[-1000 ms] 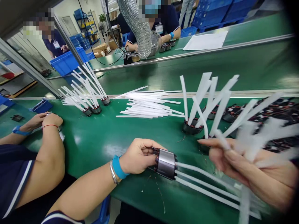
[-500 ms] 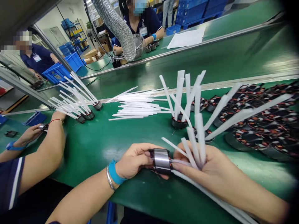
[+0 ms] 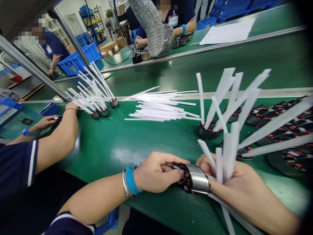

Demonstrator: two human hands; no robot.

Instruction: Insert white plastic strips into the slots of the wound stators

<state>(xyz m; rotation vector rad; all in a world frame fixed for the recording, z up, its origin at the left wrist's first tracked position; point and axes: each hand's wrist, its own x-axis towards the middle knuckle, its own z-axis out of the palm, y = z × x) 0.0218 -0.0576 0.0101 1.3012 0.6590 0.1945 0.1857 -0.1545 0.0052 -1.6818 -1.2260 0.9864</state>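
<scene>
My left hand is closed around the near end of a steel motor stator with copper windings, held just above the green belt. My right hand grips the stator's other end, and several white paper strips stick up between its fingers. More white strips trail from the stator toward the lower right. Another stator with upright strips stands on the belt just beyond my hands.
A loose pile of white strips lies mid-belt. Finished stators with strips stand at the left, near a co-worker's arm. Bare wound stators crowd the right. A foil duct hangs at the back, with other people beyond it.
My right hand drew in from the right and closed on the stator's end. The stator tilted slightly. The co-worker's arm at the left reached forward along the belt.
</scene>
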